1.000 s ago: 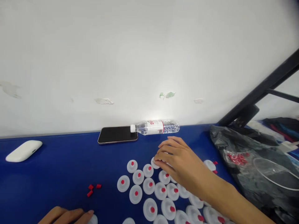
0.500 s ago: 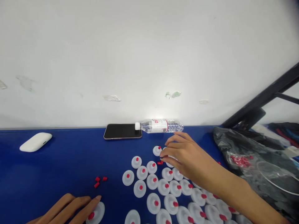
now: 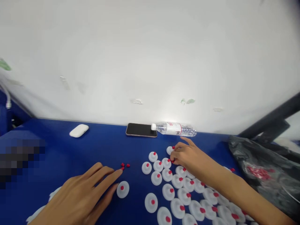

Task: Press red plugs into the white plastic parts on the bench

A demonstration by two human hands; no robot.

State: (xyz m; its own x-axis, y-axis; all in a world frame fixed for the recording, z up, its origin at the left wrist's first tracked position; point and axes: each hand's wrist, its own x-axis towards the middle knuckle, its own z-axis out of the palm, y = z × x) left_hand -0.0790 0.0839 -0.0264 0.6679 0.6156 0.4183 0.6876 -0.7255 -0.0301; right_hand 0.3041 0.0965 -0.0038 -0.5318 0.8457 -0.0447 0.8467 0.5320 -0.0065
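My left hand is open over the blue tabletop, its fingers stretched and apart. The index fingertip touches one of 3 loose red caps. Just right of its thumb lies a translucent white disc with a red cap on its centre stem. Further right, my right hand is bent down among many similar discs. Its thumb and fingertips are closed at a small red cap, mostly hidden by them. Another capped disc sits just beyond those fingers. Under the left wrist, more white discs are partly covered.
Along the wall lie a black phone and a clear water bottle on its side. A white earbud case rests at back left. On the right is a dark plastic bag with a clear bag of red caps.
The view has turned left, so things appear further right. My left hand has moved off the nearby disc and forward to the loose red caps. My right fingers have come down to a cap.
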